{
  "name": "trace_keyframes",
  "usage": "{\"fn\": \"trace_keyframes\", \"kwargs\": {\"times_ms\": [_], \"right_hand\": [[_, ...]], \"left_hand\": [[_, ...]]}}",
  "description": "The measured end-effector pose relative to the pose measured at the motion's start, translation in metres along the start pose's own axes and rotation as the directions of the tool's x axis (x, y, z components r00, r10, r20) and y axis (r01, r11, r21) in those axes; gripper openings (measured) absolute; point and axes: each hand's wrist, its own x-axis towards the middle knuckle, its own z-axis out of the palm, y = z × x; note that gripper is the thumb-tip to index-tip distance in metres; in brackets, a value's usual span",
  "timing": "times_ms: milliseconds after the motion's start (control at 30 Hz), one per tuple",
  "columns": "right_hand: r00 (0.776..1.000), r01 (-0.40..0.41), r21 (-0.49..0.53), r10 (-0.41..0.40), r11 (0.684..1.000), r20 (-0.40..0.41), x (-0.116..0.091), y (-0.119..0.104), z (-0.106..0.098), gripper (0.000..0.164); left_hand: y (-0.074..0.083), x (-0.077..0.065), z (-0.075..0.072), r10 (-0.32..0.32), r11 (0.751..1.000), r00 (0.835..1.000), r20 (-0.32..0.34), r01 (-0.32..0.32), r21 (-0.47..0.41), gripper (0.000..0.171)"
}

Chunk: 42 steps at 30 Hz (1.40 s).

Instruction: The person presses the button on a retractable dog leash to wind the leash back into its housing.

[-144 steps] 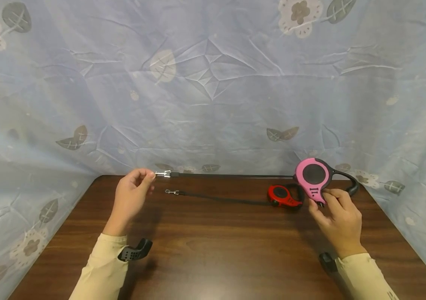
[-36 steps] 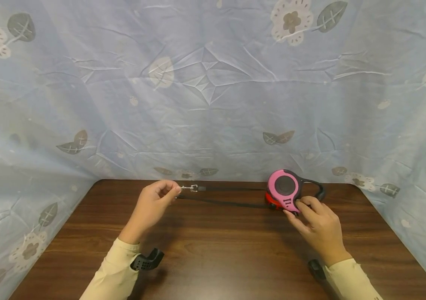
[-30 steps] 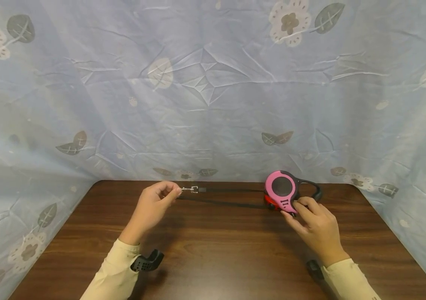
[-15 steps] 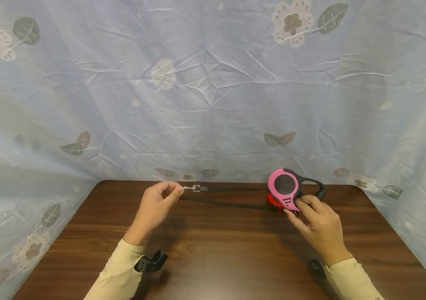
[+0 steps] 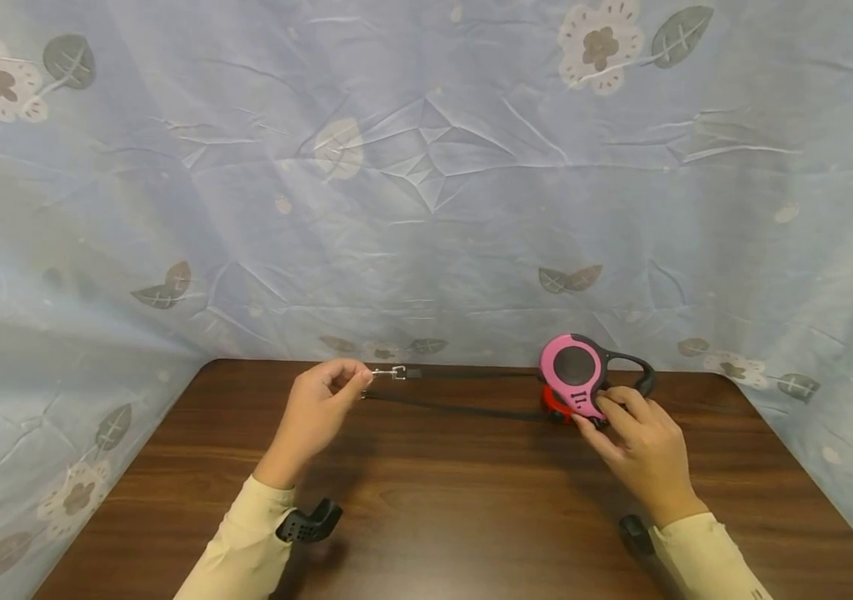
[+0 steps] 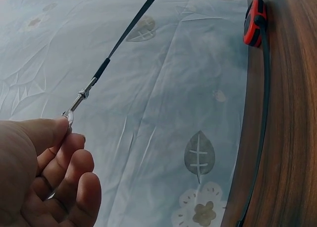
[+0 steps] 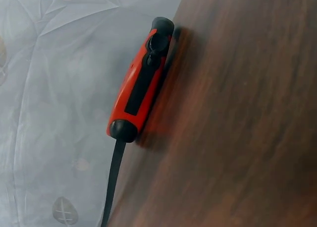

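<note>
Over the brown wooden table (image 5: 456, 492), left hand (image 5: 321, 408) pinches a silver metal clip (image 5: 391, 372), right hand (image 5: 647, 446) pinches a round pink-and-black leash reel (image 5: 573, 367)! Lower down, a red-and-black leash reel (image 7: 141, 81) rests on the table.

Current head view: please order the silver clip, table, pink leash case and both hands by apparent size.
Largest to smallest:
1. Table
2. Left hand and right hand, too alike to rank
3. Pink leash case
4. Silver clip, visible part
</note>
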Motion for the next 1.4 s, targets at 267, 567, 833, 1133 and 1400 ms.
{"fn": "trace_keyframes", "kwargs": {"times_ms": [267,567,833,1133,1400], "right_hand": [[0.999,-0.046,-0.002,0.046,0.999,-0.024,0.009,0.0,0.003,0.051],[0.998,-0.065,0.003,0.065,0.998,0.005,0.005,-0.01,0.002,0.054],[0.999,-0.025,0.027,0.024,0.999,0.026,0.008,-0.02,0.001,0.049],[0.998,0.035,0.065,-0.038,0.997,0.047,0.005,-0.02,0.003,0.047],[0.982,0.122,0.144,-0.141,0.982,0.127,0.004,-0.024,0.005,0.043]], "left_hand": [[0.003,0.001,0.001,-0.008,1.0,1.0,-0.002,0.008,0.004,0.015],[0.003,0.0,-0.001,-0.011,1.0,1.0,0.0,0.011,0.019,0.021],[0.001,0.0,0.001,-0.003,0.999,0.997,0.073,-0.001,0.046,0.018],[0.002,-0.005,0.005,-0.004,0.999,0.956,0.294,-0.007,0.038,0.013],[0.007,-0.007,0.012,0.036,0.997,0.927,0.373,-0.058,0.047,0.009]]}}
